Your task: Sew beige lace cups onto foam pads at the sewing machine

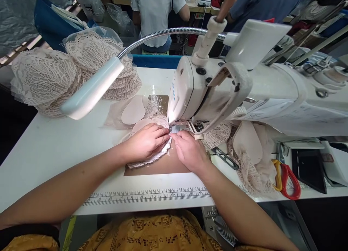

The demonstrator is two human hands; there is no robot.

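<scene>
A beige lace piece [152, 157] lies on the brown plate [163, 165] under the needle of a white sewing machine [190, 87]. My left hand [146, 141] rests flat on the lace, fingers curled down and pressing it. Close beside it, my right hand [189, 151] has its fingertips together, pinching the lace edge right at the presser foot [174, 128]. The two hands nearly touch at the needle.
A heap of lace pieces [70, 69] sits at the back left under a gooseneck lamp [91, 89]. More lace and padded cups [248, 149] lie right of the machine, with red and yellow scissors [288, 178]. A ruler strip [146, 196] runs along the table's front edge. People stand behind.
</scene>
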